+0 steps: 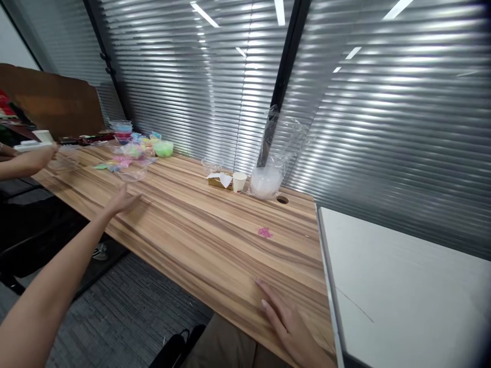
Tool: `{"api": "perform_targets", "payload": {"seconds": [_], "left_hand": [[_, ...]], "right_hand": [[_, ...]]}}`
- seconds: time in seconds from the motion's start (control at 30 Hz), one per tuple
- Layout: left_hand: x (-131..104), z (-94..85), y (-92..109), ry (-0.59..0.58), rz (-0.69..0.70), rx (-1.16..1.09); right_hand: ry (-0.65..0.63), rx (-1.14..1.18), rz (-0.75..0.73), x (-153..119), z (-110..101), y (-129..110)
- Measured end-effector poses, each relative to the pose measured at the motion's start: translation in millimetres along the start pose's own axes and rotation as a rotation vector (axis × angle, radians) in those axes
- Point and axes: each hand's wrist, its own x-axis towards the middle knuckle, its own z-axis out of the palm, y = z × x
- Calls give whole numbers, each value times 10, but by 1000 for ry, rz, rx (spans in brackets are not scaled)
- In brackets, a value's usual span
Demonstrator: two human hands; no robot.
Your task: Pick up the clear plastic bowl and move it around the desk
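Note:
My left hand (123,201) reaches out over the wooden table (199,225), its fingers apart and nothing seen in it. Just beyond it sits a clear plastic bowl (132,173), in front of a heap of colourful small pieces and wrappers (132,153). Whether the fingertips touch that bowl I cannot tell. My right hand (286,323) rests near the table's front right edge, fingers stretched out and holding nothing. Farther up from it lies a small pink flower-like piece (265,232).
Along the back stand a white paper cup (239,182), a small box with tissue (220,180) and a plastic bag of white material (266,181). A green bowl (163,148) is farther left. At far left is another person's hand (40,157). A white surface (399,291) adjoins the right.

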Motion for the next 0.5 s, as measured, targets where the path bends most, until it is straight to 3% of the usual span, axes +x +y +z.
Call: {"api": "perform_targets", "payload": {"seconds": [0.1, 0.27, 0.37, 0.5], "left_hand": [[-100, 275, 154, -94, 159, 24], [-161, 653, 599, -110, 379, 62], [21, 749, 1012, -88, 492, 78], [469, 754, 1613, -67, 624, 76]], "right_hand": [[5, -21, -23, 17, 0, -2], [11, -49, -43, 21, -11, -37], [36, -50, -68, 16, -19, -66], [75, -98, -122, 11, 0, -108]]}}
